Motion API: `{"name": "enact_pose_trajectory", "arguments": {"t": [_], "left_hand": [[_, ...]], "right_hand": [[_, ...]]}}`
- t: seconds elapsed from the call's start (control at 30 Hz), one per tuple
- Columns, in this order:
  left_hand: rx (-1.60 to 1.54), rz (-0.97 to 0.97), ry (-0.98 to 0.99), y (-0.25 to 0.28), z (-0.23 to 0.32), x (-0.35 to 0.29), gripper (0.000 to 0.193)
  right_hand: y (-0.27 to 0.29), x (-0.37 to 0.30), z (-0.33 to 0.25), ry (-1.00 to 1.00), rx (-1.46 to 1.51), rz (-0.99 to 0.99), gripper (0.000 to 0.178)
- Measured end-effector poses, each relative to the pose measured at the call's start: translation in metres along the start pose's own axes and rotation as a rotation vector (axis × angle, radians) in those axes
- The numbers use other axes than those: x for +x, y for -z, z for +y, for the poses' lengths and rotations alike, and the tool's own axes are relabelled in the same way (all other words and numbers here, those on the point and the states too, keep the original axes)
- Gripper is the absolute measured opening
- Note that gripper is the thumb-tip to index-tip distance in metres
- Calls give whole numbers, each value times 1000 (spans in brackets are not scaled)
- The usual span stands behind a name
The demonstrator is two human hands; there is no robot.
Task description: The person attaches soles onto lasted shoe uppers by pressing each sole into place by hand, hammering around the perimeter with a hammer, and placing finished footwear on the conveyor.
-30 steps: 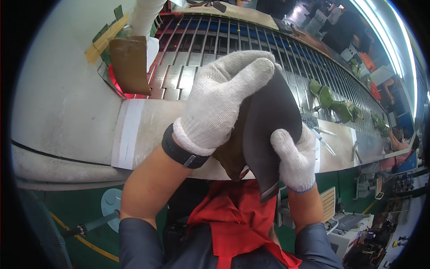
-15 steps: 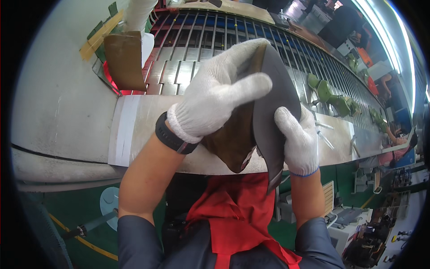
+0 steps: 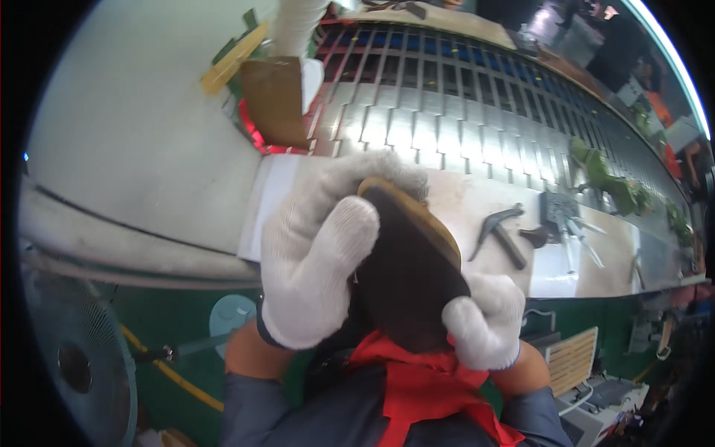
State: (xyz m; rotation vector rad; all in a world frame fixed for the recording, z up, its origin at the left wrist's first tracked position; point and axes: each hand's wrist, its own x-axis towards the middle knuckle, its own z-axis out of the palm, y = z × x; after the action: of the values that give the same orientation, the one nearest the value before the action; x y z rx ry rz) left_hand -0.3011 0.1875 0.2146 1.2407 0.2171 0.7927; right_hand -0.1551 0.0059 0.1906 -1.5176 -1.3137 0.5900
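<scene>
Held up close in front of me is a dark leather piece (image 3: 410, 276), seemingly a shoe or boot upper, with a tan rim along its top right edge. My left hand (image 3: 316, 249), in a white knit glove, grips its upper left side, thumb on the near face and fingers behind. The gloved right hand (image 3: 488, 320) pinches the lower right edge; its fingertips are partly hidden. Past the piece, a hammer (image 3: 503, 235) lies on the work ledge (image 3: 454, 190).
Beside the hammer lie a dark block (image 3: 557, 208) and light-handled hand tools (image 3: 581, 238). A slatted metal conveyor (image 3: 417, 119) runs behind, carrying green shoe lasts (image 3: 607, 179). A brown flap (image 3: 275, 104) hangs at a machine opening on the left. A fan (image 3: 74, 357) stands lower left.
The leather piece has come down toward me and turned, so its dark face and tan rim show. Both hands moved with it, still gripping. The hammer and dark block have come into view.
</scene>
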Motion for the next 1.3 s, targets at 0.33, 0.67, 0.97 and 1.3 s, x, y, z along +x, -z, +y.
{"name": "enact_pose_trajectory", "arguments": {"t": [0.33, 0.67, 0.97, 1.3], "left_hand": [[274, 226, -100, 19, 0, -41, 67], [528, 320, -171, 36, -4, -38, 65], [517, 304, -148, 44, -4, -40, 54], [433, 303, -251, 51, -15, -41, 43]], "right_hand": [[-44, 15, -1, 213, -10, -55, 15], [-54, 25, 6, 250, -45, 4, 18], [-57, 37, 6, 209, 36, -30, 18], [-61, 41, 7, 172, 100, -42, 20]]}}
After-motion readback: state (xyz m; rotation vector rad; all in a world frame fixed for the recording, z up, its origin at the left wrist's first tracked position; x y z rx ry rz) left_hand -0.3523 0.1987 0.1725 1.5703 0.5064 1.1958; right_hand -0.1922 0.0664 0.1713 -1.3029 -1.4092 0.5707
